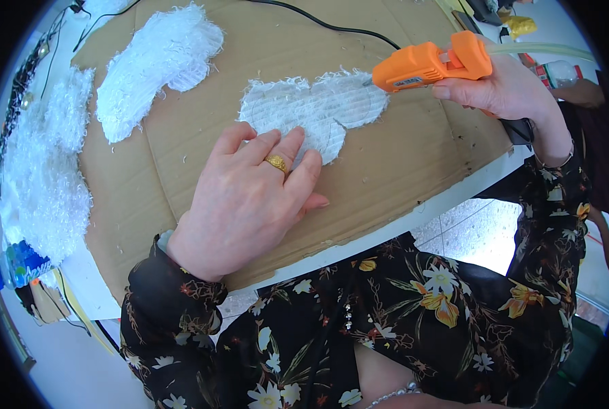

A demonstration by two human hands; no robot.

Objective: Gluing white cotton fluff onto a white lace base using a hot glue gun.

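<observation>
My right hand (506, 85) is wrapped round an orange hot glue gun (420, 65), with a pale glue stick (543, 48) jutting from its back end. The gun's nozzle points left and meets, or hovers just over, the right end of a white fabric piece (291, 102) with frayed edges and a notch low on its right side. The fingertips of my left hand (250, 191) rest on the near edge of that piece. Those fingers are spread and hold nothing; one wears a gold ring (276, 162).
Brown cardboard (386, 177) covers the white table. Farther left lies a curved white fluffy piece (158, 65), and beyond it a heap of shiny white fringe (45, 177). A black cable (318, 24) runs to the gun. Plastic bottles (23, 264) stand at both sides.
</observation>
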